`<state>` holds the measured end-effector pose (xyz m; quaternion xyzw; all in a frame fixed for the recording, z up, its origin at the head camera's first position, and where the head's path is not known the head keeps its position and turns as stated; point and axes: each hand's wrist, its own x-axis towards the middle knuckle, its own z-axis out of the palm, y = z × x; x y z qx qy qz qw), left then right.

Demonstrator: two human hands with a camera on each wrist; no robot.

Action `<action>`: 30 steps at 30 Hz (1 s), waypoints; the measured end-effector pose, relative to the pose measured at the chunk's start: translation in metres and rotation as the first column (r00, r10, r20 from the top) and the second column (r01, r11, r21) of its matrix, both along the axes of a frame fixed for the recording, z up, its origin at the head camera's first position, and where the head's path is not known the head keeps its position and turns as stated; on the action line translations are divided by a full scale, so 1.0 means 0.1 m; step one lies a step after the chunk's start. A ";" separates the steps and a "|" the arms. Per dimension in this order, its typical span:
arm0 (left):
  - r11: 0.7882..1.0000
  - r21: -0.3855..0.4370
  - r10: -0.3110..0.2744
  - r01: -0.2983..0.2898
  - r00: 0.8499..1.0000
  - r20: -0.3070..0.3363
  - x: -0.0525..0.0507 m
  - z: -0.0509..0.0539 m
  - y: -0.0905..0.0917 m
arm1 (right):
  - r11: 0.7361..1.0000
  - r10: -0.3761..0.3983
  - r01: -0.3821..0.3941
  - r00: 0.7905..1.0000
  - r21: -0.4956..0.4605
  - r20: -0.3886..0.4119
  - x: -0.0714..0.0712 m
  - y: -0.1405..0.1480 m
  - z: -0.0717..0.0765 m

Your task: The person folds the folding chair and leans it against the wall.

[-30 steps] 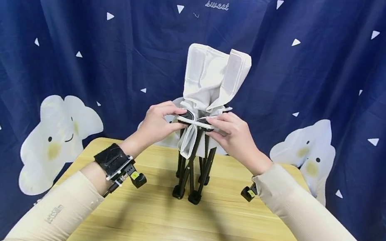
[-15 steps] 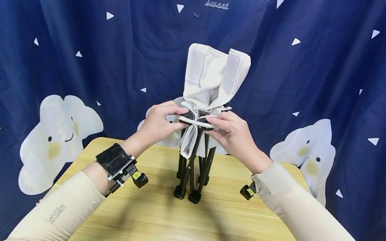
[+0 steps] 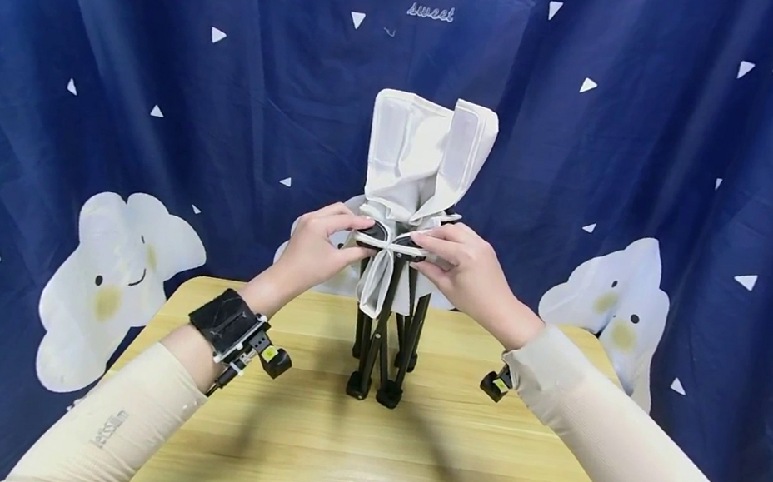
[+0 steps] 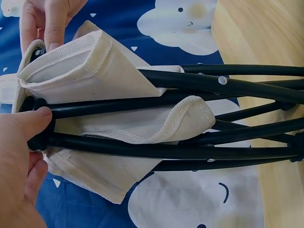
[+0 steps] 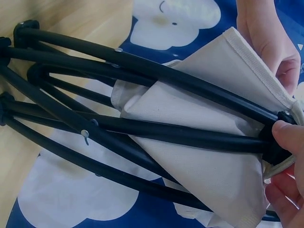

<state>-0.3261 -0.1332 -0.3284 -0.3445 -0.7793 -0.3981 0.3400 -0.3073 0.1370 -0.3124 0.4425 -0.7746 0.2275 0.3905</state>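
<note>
A folded frame of black tubes point(image 3: 383, 333) with white fabric point(image 3: 413, 144) stands upright on the wooden table. My left hand point(image 3: 317, 245) pinches the black corner at the left of the frame's top, thumb below and fingers above. On the other side my right hand point(image 3: 472, 273) pinches the right corner in the same way. In the left wrist view, the left thumb lies on a black joint point(image 4: 39, 121) where tubes meet the fabric edge. The right wrist view has the right thumb against a similar joint point(image 5: 278, 142). White fabric hangs folded between the tubes.
The light wooden table point(image 3: 278, 443) lies under the frame's black feet. Behind it hangs a dark blue curtain point(image 3: 289, 91) with white clouds, triangles and lettering. A small camera point(image 3: 275, 360) is strapped to my left wrist.
</note>
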 end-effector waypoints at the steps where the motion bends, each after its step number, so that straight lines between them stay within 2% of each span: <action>1: 1.000 -0.002 -0.001 0.001 1.000 -0.004 0.00 0.00 0.00 | 1.000 -0.002 0.002 1.000 0.002 0.000 0.00 0.00 0.00; 10: 1.000 0.010 -0.008 0.008 0.998 -0.054 -0.01 0.00 0.03 | 1.000 -0.002 0.002 1.000 -0.009 -0.024 -0.02 0.02 0.00; 17: 1.000 0.021 0.008 -0.007 0.998 -0.057 -0.01 -0.01 0.05 | 1.000 -0.006 0.006 0.999 -0.021 -0.039 -0.04 0.02 -0.01; 22: 1.000 0.024 0.002 0.001 0.995 -0.103 -0.02 -0.02 0.06 | 1.000 -0.006 0.005 0.998 -0.023 -0.058 -0.06 0.03 -0.01; 30: 1.000 -0.001 0.005 -0.006 0.992 -0.125 0.00 -0.04 0.04 | 1.000 0.001 -0.002 0.997 -0.012 -0.076 -0.04 0.04 -0.03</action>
